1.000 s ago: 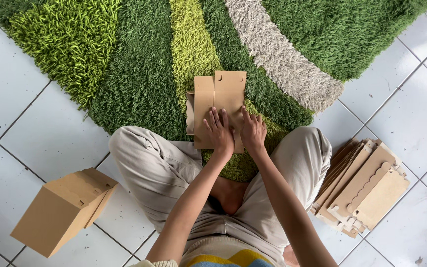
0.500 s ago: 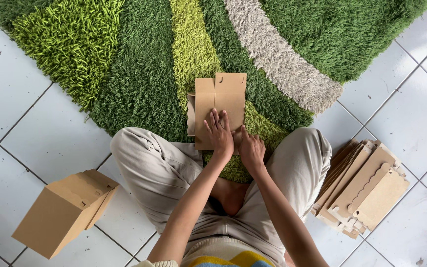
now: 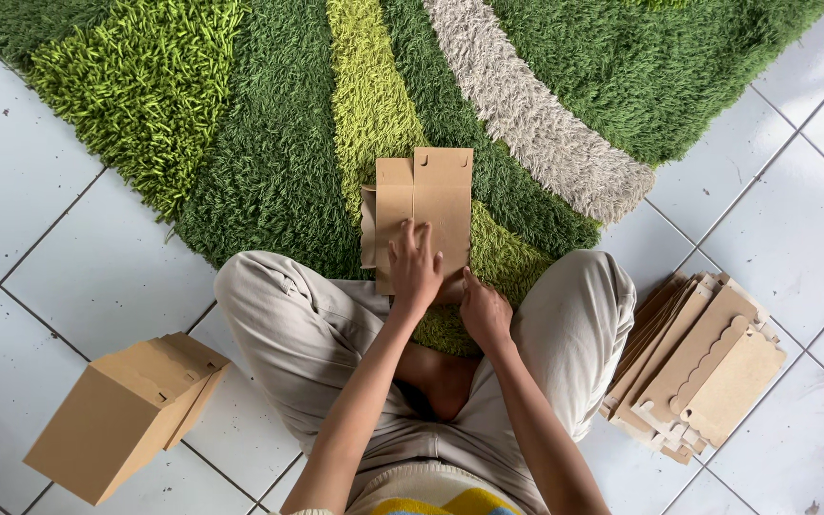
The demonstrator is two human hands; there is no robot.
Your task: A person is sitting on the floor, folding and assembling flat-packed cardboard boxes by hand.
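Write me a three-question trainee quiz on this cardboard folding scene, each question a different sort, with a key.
1. True or false: the left hand lies flat on the flat cardboard sheet.
2. Multiple choice: where does the stack of flat cardboard pieces lie? A) on the rug B) on the tile floor at the person's right C) on the person's lap
3. Fill in the missing word: the assembled cardboard box sits on the white ____ floor, off the green rug.

Key:
1. True. The right hand is at the sheet's near edge.
2. B
3. tile
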